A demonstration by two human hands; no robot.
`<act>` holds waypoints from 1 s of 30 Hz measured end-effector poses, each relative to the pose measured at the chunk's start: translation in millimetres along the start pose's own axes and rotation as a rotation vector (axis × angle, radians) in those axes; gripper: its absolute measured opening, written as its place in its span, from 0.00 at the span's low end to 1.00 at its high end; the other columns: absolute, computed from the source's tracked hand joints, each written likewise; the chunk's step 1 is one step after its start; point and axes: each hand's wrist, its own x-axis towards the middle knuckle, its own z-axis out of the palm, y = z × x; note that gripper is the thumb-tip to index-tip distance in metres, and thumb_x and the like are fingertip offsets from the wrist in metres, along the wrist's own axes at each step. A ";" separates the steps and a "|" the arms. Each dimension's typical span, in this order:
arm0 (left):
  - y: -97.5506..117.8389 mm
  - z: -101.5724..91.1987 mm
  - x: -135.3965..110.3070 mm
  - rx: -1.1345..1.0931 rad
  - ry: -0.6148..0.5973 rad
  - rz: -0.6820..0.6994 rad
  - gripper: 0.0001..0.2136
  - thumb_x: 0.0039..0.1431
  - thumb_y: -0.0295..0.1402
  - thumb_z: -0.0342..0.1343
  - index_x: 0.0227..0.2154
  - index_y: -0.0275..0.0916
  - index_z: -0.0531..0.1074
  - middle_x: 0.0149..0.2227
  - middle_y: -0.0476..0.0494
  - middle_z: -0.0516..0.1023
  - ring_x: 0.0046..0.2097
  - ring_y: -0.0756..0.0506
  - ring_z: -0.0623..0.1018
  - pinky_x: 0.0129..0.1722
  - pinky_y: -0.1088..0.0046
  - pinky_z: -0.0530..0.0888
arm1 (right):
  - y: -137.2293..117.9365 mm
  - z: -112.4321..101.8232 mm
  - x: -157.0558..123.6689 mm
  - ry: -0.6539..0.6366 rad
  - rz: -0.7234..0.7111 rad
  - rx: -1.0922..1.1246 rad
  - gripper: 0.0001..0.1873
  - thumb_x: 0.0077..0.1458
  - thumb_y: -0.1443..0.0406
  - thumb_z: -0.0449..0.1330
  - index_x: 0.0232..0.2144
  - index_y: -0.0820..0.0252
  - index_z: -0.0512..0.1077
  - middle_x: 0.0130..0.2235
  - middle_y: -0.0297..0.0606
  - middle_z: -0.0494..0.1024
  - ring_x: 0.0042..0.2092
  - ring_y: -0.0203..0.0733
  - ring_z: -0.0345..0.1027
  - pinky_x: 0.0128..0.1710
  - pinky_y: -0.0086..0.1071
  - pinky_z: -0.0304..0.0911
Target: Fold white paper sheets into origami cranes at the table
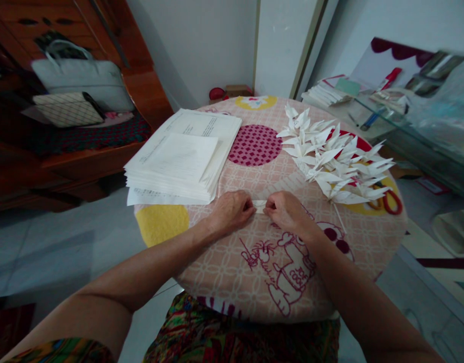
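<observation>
- At nine o'clock I see a wooden bench (103,156) beside the desk, carrying a grey bag (84,83) and a quilted pouch (65,108); what is inside them I cannot tell. Open tiled floor lies between the bench and the desk rim.
- At eleven o'clock a stack of paper sheets (179,161) sits on the desk (224,272), its near corner overhanging the left rim.
- My left hand (232,212) is near the middle of the desk, fingers pinched narrow on the left end of a small folded paper strip (259,205).
- That strip lies flat on the cloth, just nearer me than the centre, held between both hands.
- My right hand (288,214) pinches the strip's right end, fingers likewise drawn close.
- Toward six o'clock the cloth is bare down to the near rim, giving room for my forearms.
- At one to two o'clock a heap of folded paper cranes (338,161) spreads toward the right rim, with red-handled scissors (391,201) at its edge.
- At three o'clock a glass shelf (406,131) stands apart from the desk.
</observation>
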 end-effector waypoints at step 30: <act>-6.0 2.5 -4.9 -0.080 0.039 0.360 0.11 0.58 0.22 0.52 0.33 0.40 0.80 0.36 0.46 0.78 0.39 0.48 0.77 0.41 0.73 0.72 | 2.9 3.4 -3.4 0.062 -0.010 0.121 0.03 0.50 0.71 0.64 0.26 0.61 0.77 0.28 0.39 0.79 0.30 0.38 0.68 0.31 0.30 0.55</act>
